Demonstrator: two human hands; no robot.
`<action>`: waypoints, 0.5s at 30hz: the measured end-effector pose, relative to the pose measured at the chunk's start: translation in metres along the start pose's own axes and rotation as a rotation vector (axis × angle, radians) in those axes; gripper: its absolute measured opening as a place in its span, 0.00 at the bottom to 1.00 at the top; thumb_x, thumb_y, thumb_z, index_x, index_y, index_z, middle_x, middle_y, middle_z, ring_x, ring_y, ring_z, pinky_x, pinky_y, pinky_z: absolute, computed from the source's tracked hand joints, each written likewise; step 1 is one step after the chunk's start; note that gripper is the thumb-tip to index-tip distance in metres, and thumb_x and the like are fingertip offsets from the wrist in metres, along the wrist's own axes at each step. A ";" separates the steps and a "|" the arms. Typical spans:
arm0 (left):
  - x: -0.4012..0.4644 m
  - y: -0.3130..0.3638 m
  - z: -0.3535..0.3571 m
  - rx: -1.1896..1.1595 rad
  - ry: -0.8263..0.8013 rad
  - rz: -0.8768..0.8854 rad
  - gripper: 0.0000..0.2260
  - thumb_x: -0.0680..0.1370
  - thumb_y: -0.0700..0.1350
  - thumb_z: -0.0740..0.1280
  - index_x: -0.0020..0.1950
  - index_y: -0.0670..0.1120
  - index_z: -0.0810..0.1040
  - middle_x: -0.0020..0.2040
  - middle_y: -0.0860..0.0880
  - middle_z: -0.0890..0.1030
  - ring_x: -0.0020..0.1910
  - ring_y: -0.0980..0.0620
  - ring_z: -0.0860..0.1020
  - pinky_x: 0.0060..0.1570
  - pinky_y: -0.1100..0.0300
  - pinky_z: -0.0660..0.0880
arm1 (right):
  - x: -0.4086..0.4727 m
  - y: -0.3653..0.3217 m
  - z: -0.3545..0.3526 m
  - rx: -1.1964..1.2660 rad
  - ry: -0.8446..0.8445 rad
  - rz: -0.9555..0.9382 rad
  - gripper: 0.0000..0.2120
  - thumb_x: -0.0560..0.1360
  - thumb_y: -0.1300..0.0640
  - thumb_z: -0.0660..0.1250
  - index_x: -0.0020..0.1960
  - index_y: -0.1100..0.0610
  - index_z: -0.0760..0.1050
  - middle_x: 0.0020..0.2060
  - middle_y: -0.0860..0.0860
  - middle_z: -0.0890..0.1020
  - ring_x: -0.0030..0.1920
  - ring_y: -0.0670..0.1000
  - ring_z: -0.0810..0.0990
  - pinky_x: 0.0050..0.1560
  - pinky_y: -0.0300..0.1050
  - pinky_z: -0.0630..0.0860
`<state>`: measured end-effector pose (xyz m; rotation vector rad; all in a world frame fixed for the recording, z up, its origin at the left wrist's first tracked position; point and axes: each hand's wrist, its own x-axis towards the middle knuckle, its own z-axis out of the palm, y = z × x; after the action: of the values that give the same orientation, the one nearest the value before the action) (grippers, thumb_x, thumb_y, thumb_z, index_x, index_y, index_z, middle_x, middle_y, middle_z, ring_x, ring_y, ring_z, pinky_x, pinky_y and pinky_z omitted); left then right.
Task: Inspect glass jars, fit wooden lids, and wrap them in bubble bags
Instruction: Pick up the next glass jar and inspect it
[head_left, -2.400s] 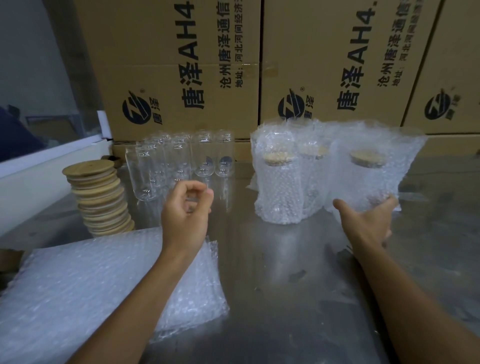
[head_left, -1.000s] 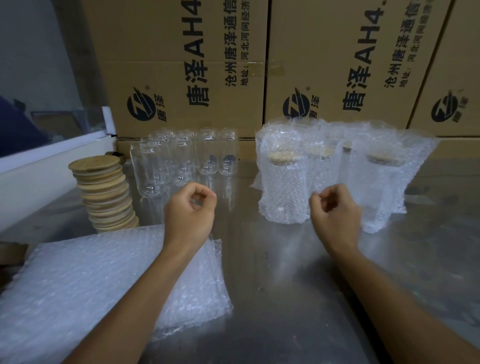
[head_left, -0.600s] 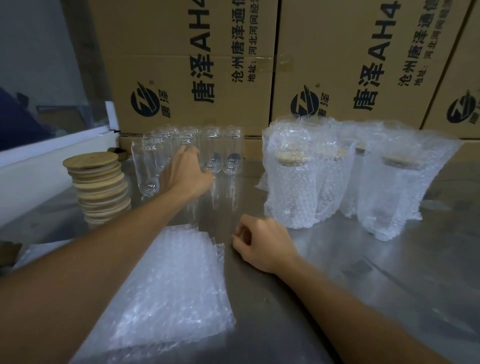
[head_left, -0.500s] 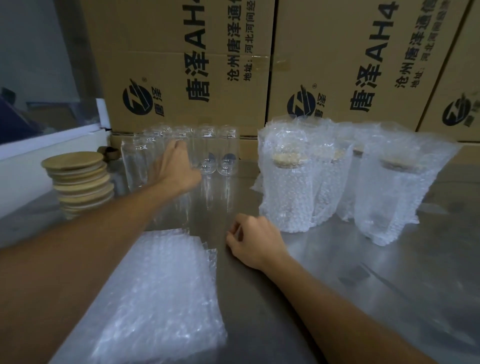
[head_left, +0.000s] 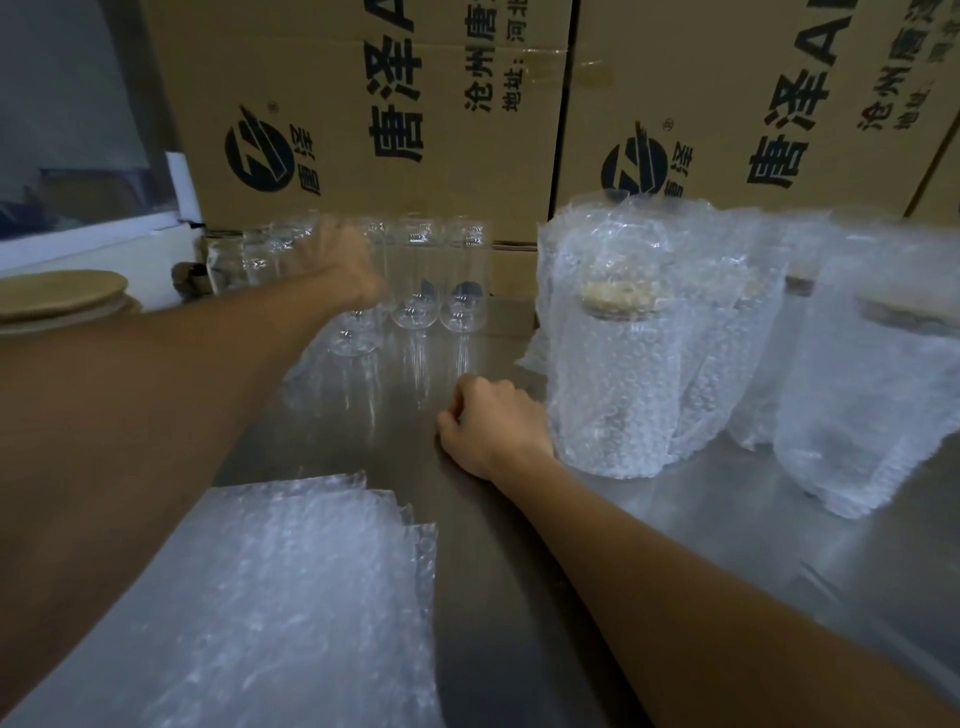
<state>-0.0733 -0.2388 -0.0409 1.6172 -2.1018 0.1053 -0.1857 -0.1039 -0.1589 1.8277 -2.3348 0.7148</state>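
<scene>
Fingers of the left hand (head_left: 337, 260) reach among the glass jars (head_left: 415, 275), blurred, grip unclear; right hand (head_left: 488, 421) rests curled, holding nothing, on the surface (head_left: 675, 545).

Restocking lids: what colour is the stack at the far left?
Light tan wood, seen in the head view: the stack of wooden lids.
</scene>
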 end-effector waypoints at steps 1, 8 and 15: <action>0.002 -0.001 0.002 0.014 0.007 0.002 0.11 0.75 0.37 0.72 0.55 0.39 0.76 0.66 0.41 0.69 0.60 0.38 0.73 0.56 0.48 0.73 | 0.002 0.000 0.001 -0.004 0.000 0.002 0.11 0.79 0.48 0.61 0.52 0.55 0.76 0.49 0.57 0.82 0.50 0.61 0.80 0.44 0.50 0.68; 0.011 -0.005 0.007 0.057 -0.020 -0.023 0.08 0.75 0.35 0.70 0.53 0.36 0.77 0.51 0.40 0.73 0.57 0.37 0.76 0.55 0.47 0.77 | 0.004 0.001 0.004 0.005 -0.001 0.005 0.11 0.79 0.48 0.60 0.53 0.55 0.76 0.51 0.58 0.82 0.52 0.63 0.80 0.48 0.52 0.71; -0.014 -0.002 0.009 0.094 0.083 0.087 0.09 0.81 0.46 0.67 0.45 0.41 0.76 0.37 0.44 0.73 0.44 0.42 0.75 0.41 0.51 0.70 | 0.003 0.001 0.004 0.012 -0.005 0.015 0.11 0.79 0.48 0.61 0.52 0.55 0.76 0.50 0.57 0.82 0.50 0.62 0.80 0.47 0.52 0.71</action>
<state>-0.0720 -0.2303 -0.0549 1.5459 -2.1324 0.2987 -0.1868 -0.1078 -0.1614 1.8211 -2.3547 0.7282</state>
